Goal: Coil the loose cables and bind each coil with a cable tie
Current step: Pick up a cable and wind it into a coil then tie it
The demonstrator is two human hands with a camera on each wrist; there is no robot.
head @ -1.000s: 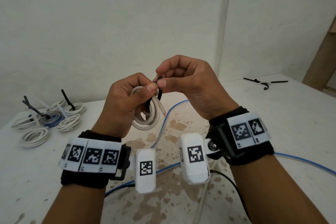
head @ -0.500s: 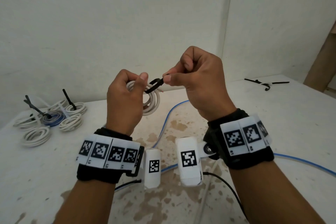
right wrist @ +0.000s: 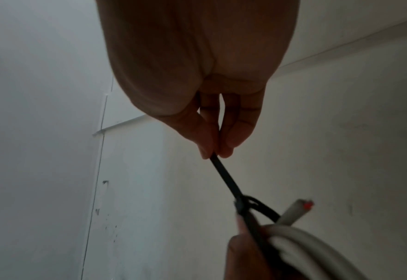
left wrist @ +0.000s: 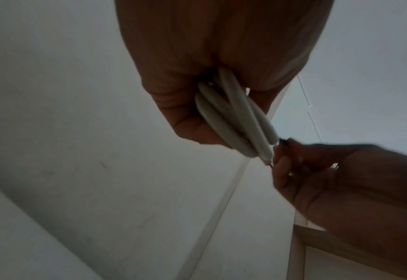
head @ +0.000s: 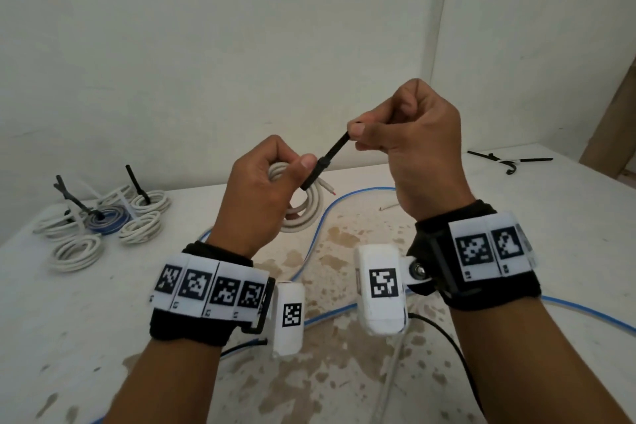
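Left hand (head: 256,189) grips white coil (head: 303,213); right hand (head: 409,144) pinches cable tie (head: 332,153) (taut).

Tied coils (head: 103,227) crowd table's (head: 550,224) left; right side open.

The left hand (left wrist: 197,79) grips a white cable coil (left wrist: 233,117); the right hand (left wrist: 341,180) pinches something dark, perhaps a tie, beside it.

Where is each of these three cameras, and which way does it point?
Head: worn on the head, looking down at the table; shows both forearms, left hand and right hand.
Left wrist: looks along the left hand at the coil.
Right wrist: looks along the right hand at the tie.
Shared: all three see the coil, both hands.
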